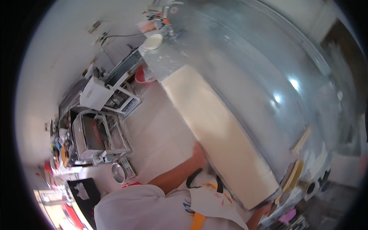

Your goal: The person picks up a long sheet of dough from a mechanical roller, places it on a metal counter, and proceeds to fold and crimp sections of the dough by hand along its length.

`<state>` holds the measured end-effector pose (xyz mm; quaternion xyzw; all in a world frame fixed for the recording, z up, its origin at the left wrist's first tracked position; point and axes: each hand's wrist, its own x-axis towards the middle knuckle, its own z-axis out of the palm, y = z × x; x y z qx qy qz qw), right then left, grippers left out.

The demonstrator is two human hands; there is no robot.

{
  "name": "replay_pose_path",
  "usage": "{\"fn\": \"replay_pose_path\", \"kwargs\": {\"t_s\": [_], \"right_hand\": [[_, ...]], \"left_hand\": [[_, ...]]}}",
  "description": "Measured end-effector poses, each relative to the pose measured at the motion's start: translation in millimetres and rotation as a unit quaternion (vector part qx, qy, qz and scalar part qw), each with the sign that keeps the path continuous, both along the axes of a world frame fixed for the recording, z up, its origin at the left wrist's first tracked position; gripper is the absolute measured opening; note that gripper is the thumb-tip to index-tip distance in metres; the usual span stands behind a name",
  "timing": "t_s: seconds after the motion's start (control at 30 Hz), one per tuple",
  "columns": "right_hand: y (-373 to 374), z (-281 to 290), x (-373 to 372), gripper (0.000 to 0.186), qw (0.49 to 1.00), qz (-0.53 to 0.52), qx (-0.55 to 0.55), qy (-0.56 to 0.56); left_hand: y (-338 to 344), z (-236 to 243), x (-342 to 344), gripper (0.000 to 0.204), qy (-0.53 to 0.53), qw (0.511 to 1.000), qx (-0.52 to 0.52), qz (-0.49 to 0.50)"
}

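A long, flat, cream-coloured rectangular slab (220,126) lies slantwise along the near edge of a shiny metal worktable (245,73), with a thin dark rim showing along its sides. I cannot tell whether it is a board or a sheet of dough in a tray. My left hand (197,150) is at the slab's left long side, its fingers mostly hidden by the edge. At the slab's near right corner is my right hand (263,211), small and blurred, next to some wooden strips (290,177). What its fingers do is unclear.
A round white lid or dish (153,41) sits at the table's far left corner. Another wooden strip (302,140) lies to the right. On the left stand a metal-framed machine (90,134), a white cabinet-like unit (96,93), a pink basin (142,75) and a steel bowl (118,173).
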<state>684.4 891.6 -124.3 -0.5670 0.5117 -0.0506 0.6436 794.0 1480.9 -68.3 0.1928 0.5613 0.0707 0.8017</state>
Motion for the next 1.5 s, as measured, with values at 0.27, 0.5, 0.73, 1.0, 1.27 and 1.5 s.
{"fn": "replay_pose_path", "kwargs": {"t_s": [0.27,0.5,0.73,1.0,1.27,1.5], "right_hand": [[35,-43,47,0.044,0.860,0.371,-0.326,0.130],[87,51,87,0.052,0.847,0.374,-0.328,0.187],[74,105,102,0.041,0.744,0.431,-0.488,0.149],[147,93,80,0.021,0.902,0.292,-0.319,0.001],[181,64,119,0.038,0.895,0.251,-0.367,-0.044],[161,89,122,0.038,0.947,0.246,-0.204,-0.021]], "left_hand": [[96,-11,14,0.059,0.127,0.894,0.160,-0.398],[103,-20,27,0.045,0.079,0.929,0.106,-0.345],[114,5,23,0.052,0.121,0.887,0.131,-0.427],[8,54,13,0.030,0.096,0.712,0.313,-0.621],[-173,76,47,0.022,-0.078,0.508,0.438,-0.737],[-185,69,48,0.024,-0.084,0.510,0.464,-0.720]]}}
